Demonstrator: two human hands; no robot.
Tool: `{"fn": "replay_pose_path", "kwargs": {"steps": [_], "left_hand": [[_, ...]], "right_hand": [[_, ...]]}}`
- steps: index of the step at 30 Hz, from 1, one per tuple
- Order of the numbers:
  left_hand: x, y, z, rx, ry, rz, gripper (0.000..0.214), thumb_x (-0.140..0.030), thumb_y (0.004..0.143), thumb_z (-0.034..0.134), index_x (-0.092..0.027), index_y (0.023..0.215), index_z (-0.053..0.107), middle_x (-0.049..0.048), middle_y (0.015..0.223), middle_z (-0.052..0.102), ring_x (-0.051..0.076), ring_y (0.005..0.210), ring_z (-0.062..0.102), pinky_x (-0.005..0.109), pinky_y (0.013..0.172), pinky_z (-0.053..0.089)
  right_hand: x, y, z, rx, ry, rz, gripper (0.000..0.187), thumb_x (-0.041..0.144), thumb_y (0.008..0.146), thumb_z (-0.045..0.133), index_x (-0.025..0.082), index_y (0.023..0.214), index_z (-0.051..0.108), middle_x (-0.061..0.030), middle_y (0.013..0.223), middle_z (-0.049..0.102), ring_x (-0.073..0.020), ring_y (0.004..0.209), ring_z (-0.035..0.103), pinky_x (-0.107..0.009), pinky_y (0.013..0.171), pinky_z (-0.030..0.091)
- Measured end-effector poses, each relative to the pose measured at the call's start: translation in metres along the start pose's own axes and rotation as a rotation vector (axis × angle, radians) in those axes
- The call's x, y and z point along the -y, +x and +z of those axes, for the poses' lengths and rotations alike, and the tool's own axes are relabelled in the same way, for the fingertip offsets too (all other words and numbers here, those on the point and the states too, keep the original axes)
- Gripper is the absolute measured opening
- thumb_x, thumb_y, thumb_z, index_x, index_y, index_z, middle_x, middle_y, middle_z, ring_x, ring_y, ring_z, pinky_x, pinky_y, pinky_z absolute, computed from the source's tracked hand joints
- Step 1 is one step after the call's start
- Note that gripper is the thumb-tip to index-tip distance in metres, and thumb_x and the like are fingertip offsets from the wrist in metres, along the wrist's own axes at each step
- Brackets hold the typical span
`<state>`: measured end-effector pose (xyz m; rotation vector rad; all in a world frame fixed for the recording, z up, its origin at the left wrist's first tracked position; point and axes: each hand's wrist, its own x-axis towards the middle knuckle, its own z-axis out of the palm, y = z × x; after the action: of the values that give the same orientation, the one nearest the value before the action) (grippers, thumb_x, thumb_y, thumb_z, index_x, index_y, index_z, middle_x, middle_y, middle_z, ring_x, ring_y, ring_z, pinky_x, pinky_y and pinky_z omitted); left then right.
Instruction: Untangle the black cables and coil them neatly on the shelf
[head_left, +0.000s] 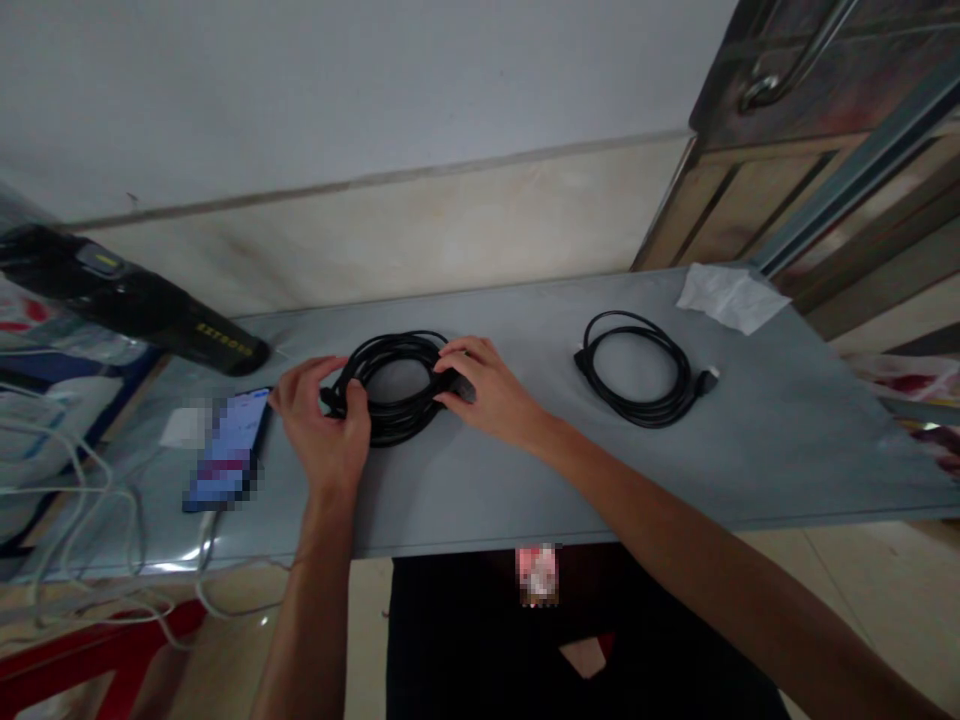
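A thick coil of black cable (405, 434) lies on the grey tabletop (480, 500), left of the middle. My left hand (324, 415) closes on its left side, thumb over the loops, near a small black end piece. At the coil's right side, my right hand (487, 392) pinches the cable by a dark connector (459, 384), partly covered by the fingers. Farther right, apart from both hands, rests a second, thinner coil of black cable (679, 385). Its two plug ends stick out at the left and right.
Left of my left hand lies a phone (229, 450) with a lit screen and a white cord (206, 545). Behind it a black bottle (150, 305) leans at an angle. Crumpled white tissue (733, 297) sits at the back right. A wall (450, 235) borders the table's rear.
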<state>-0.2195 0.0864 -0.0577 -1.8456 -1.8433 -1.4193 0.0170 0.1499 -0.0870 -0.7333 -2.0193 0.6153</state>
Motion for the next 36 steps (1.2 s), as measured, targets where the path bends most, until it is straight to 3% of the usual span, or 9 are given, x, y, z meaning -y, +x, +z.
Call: {"fn": "replay_pose_path", "kwargs": {"steps": [3, 6, 8, 12, 16, 23, 36], "left_hand": [[-0.015, -0.001, 0.002, 0.126, -0.076, 0.147, 0.017, -0.022, 0.101, 0.068, -0.023, 0.115, 0.078, 0.0136, 0.124, 0.078, 0.035, 0.126, 0.068, 0.056, 0.12, 0.043], [-0.02, -0.005, 0.007, 0.313, -0.039, 0.26, 0.011, -0.03, 0.1, 0.073, -0.025, 0.107, 0.079, 0.0093, 0.11, 0.083, 0.033, 0.11, 0.076, 0.05, 0.107, 0.052], [-0.017, -0.007, 0.009, 0.373, 0.033, 0.328, 0.014, -0.038, 0.099, 0.078, -0.024, 0.103, 0.077, 0.0071, 0.101, 0.084, 0.031, 0.1, 0.078, 0.047, 0.098, 0.055], [-0.01, -0.009, 0.009, 0.367, 0.088, 0.414, 0.03, -0.05, 0.095, 0.086, -0.023, 0.103, 0.075, 0.0064, 0.094, 0.084, 0.029, 0.088, 0.08, 0.043, 0.086, 0.056], [-0.011, -0.01, 0.006, 0.388, 0.122, 0.439, 0.044, -0.06, 0.09, 0.088, -0.023, 0.107, 0.075, 0.0073, 0.095, 0.084, 0.03, 0.086, 0.08, 0.043, 0.084, 0.057], [-0.007, -0.012, 0.012, 0.384, 0.151, 0.482, 0.019, -0.04, 0.099, 0.08, -0.022, 0.1, 0.073, 0.0062, 0.092, 0.083, 0.028, 0.08, 0.079, 0.042, 0.079, 0.055], [-0.009, -0.009, 0.014, 0.372, 0.183, 0.382, 0.022, -0.045, 0.102, 0.075, -0.023, 0.102, 0.074, 0.0082, 0.093, 0.079, 0.034, 0.097, 0.074, 0.047, 0.09, 0.05]], "right_hand": [[-0.005, 0.001, 0.001, 0.01, 0.026, 0.003, 0.024, 0.016, 0.096, 0.084, 0.024, 0.113, 0.069, -0.0105, 0.137, 0.064, -0.0257, 0.133, 0.059, -0.049, 0.119, 0.05], [-0.007, 0.001, 0.002, -0.006, 0.049, -0.015, 0.028, 0.01, 0.092, 0.084, 0.024, 0.111, 0.069, -0.0104, 0.134, 0.066, -0.0251, 0.132, 0.06, -0.047, 0.119, 0.052], [-0.007, 0.002, 0.002, -0.017, 0.056, -0.021, 0.031, 0.006, 0.09, 0.084, 0.023, 0.11, 0.068, -0.011, 0.132, 0.066, -0.0252, 0.131, 0.061, -0.045, 0.119, 0.052], [-0.006, 0.002, 0.001, 0.006, 0.066, -0.008, 0.029, 0.008, 0.092, 0.08, 0.025, 0.11, 0.065, -0.0097, 0.132, 0.065, -0.0253, 0.13, 0.061, -0.045, 0.118, 0.052], [-0.004, 0.001, 0.0, 0.014, 0.064, -0.027, 0.031, 0.005, 0.09, 0.073, 0.025, 0.112, 0.064, -0.0099, 0.131, 0.065, -0.0255, 0.129, 0.06, -0.045, 0.118, 0.051], [0.002, 0.0, -0.005, 0.004, 0.012, -0.064, 0.033, 0.004, 0.088, 0.066, 0.025, 0.113, 0.062, -0.0102, 0.13, 0.064, -0.0269, 0.128, 0.057, -0.047, 0.116, 0.052], [0.003, 0.0, -0.012, -0.059, -0.12, -0.095, 0.015, 0.014, 0.103, 0.059, 0.023, 0.114, 0.063, -0.0114, 0.118, 0.067, -0.0286, 0.118, 0.061, -0.048, 0.11, 0.052]]}}
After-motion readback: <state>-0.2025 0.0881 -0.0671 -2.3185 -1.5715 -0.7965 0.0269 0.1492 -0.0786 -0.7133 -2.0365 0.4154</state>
